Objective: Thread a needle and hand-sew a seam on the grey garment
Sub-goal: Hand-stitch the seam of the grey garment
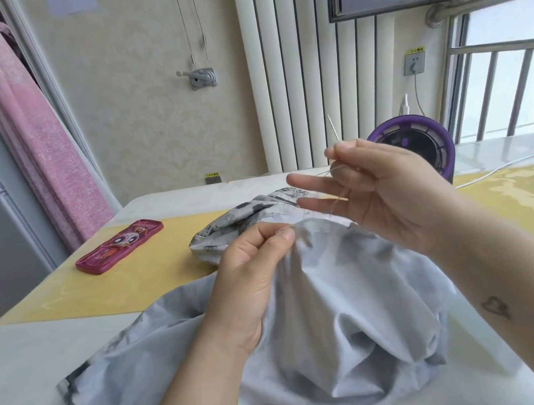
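One garment (331, 338), two hands (255, 273) (385, 191), one needle (333, 127)

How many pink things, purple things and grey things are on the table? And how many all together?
Pink case: 1
Purple round gadget: 1
Grey garment: 1
Total: 3

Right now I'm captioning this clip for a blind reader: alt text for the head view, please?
The right hand holds a needle upright above the grey garment, thread trailing to the seam that the left hand pinches. A pink case lies on the table.
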Demonstrator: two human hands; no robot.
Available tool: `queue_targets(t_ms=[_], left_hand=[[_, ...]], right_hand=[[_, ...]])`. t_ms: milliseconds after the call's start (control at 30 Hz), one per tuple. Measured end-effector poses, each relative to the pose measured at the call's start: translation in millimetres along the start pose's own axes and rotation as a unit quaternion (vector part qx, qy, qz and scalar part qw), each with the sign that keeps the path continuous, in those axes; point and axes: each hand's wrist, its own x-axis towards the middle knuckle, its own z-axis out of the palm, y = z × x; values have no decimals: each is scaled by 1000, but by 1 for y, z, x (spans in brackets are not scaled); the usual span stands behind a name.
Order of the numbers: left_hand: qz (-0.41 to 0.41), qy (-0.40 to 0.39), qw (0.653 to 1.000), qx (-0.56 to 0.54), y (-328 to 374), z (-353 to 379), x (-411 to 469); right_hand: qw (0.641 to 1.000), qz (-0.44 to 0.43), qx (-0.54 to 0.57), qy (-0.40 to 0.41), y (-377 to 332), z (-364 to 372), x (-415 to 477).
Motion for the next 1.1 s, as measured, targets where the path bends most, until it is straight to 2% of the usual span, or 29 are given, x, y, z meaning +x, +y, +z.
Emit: queue_targets(t_ms=[67, 133, 200, 333, 367, 467, 533, 767, 833, 967, 1100], left_hand=[[4, 7, 1000, 5, 0, 0, 0], [5, 7, 1000, 7, 0, 0, 0], [5, 7, 1000, 6, -1, 0, 0], [8, 6, 1000, 4, -1, -1, 1], [9, 7, 1000, 4, -1, -1, 1], [17, 3, 1000, 12, -2, -2, 2], [30, -4, 999, 27, 0, -2, 1], [11, -3, 977, 213, -9, -5, 3], [10, -3, 977, 215, -9, -4, 3], [18, 17, 983, 179, -6, -5, 3], [15, 16, 986, 168, -5, -4, 3]], right_hand=[[991, -52, -106, 62, 6, -2, 5], [954, -109, -258, 103, 12, -7, 8], [915, -141, -362, 106, 14, -8, 7], [865, -194, -455, 86, 14, -3, -1], [841, -214, -491, 78, 15, -1, -4], [740, -243, -625, 54, 25, 2, -10], [698, -227, -678, 33, 32, 0, -8], [654, -132, -745, -26, 25, -19, -2], [651, -104, -751, -44, 19, -21, -2], [669, -102, -733, -65, 7, -25, -2], [647, -133, -747, -70, 1, -26, 0]])
